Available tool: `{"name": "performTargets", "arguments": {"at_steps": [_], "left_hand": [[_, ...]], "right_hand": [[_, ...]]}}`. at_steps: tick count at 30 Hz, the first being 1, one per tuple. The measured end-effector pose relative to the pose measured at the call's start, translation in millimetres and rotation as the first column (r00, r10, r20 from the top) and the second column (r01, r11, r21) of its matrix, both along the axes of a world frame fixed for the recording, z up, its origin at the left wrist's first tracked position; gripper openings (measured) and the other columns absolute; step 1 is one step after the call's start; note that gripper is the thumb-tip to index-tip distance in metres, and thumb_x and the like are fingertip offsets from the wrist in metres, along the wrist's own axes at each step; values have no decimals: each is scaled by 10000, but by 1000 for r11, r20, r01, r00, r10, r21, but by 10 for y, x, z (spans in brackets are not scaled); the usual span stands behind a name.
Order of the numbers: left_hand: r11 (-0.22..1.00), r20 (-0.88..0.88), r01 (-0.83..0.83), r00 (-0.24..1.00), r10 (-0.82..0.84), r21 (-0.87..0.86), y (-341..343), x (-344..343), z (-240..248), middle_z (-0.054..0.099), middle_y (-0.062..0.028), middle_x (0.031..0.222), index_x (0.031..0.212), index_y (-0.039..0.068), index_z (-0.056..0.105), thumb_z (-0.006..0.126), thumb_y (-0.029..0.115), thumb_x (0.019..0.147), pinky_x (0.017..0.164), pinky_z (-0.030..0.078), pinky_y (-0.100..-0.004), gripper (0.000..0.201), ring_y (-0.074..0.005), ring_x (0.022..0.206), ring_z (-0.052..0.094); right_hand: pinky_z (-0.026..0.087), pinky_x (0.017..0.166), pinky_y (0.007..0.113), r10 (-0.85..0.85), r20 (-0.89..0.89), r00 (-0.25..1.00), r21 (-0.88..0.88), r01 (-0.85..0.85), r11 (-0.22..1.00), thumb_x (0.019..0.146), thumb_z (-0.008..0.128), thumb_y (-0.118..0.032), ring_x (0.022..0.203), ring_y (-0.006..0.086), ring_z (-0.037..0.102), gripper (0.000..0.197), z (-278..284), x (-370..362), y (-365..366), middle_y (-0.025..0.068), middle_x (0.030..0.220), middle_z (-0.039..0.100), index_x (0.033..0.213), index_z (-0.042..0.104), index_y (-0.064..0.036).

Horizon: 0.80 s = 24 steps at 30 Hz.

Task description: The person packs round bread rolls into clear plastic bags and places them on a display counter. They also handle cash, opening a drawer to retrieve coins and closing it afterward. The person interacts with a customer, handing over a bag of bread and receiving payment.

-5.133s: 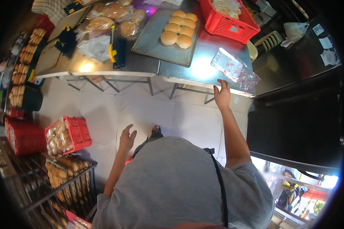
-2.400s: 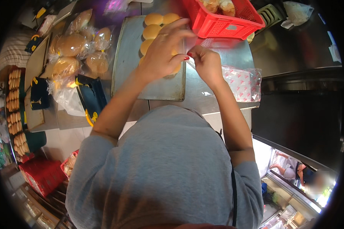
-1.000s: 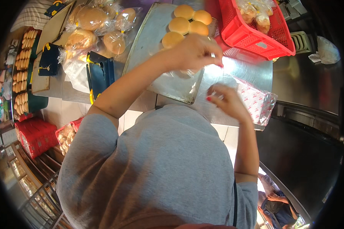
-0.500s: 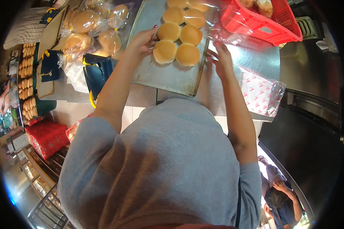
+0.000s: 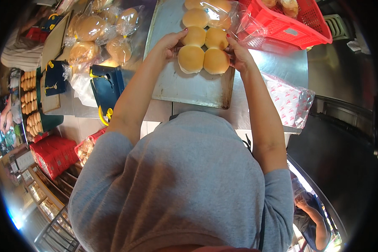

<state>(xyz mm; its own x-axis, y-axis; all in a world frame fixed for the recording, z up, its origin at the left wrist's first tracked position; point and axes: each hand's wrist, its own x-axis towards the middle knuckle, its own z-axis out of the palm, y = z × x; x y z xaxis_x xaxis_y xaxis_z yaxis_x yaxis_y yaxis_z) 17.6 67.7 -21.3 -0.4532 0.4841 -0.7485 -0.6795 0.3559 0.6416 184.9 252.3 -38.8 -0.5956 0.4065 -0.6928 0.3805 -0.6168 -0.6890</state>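
A joined block of golden round buns (image 5: pixel 191 59), in two columns, lies on a worn metal baking tray (image 5: pixel 189 94). My left hand (image 5: pixel 171 43) presses against its left side, thumb on top and the other fingers curled low beside the buns. My right hand (image 5: pixel 239 53) grips the opposite side in the same way, its fingers partly hidden by the bread. Over the far buns lies a clear plastic bag (image 5: pixel 252 30), its loose part spreading to the right.
Bagged buns (image 5: pixel 90 27) crowd the table's left, beside a dark blue and yellow bag-sealing device (image 5: pixel 107 86). A red crate (image 5: pixel 292 31) holding bread stands far right, with a plastic-wrapped packet (image 5: pixel 287 103) nearer. Another person (image 5: pixel 313 214) appears at lower right.
My hands have closed in on the bun block from both sides; the right one was apart from it before. The tray has shifted slightly right, and the bag now covers the far buns.
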Motion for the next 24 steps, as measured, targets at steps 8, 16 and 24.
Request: {"name": "performTargets", "arguments": {"at_steps": [8, 16, 24], "left_hand": [[977, 13, -63, 998, 62, 205, 130, -16, -188, 651, -125, 1019, 1120, -8, 565, 647, 346, 876, 704, 569, -340, 438, -195, 835, 657], [952, -160, 27, 987, 23, 306, 18, 163, -73, 592, -116, 1085, 1206, 23, 414, 707, 244, 834, 751, 562, -349, 522, -227, 903, 640], [736, -303, 88, 939, 164, 671, -38, 256, 228, 566, -94, 1125, 1234, 49, 408, 693, 205, 849, 841, 533, -350, 503, -223, 1055, 573]], "right_hand": [[554, 562, 280, 72, -28, 997, 251, -62, 966, 847, 680, -288, 657, 156, 628, 353, -156, -135, 43, 69, 867, 646, 1120, 592, -82], [562, 737, 297, -112, -358, 927, 114, 163, 980, 821, 616, 41, 920, 190, 631, 363, -141, -1, -141, 97, 1048, 623, 1168, 526, -13], [523, 851, 346, -184, -662, 727, -10, 237, 971, 866, 610, -71, 999, 211, 616, 412, 172, 106, -231, 108, 1129, 610, 1253, 482, -16]]}}
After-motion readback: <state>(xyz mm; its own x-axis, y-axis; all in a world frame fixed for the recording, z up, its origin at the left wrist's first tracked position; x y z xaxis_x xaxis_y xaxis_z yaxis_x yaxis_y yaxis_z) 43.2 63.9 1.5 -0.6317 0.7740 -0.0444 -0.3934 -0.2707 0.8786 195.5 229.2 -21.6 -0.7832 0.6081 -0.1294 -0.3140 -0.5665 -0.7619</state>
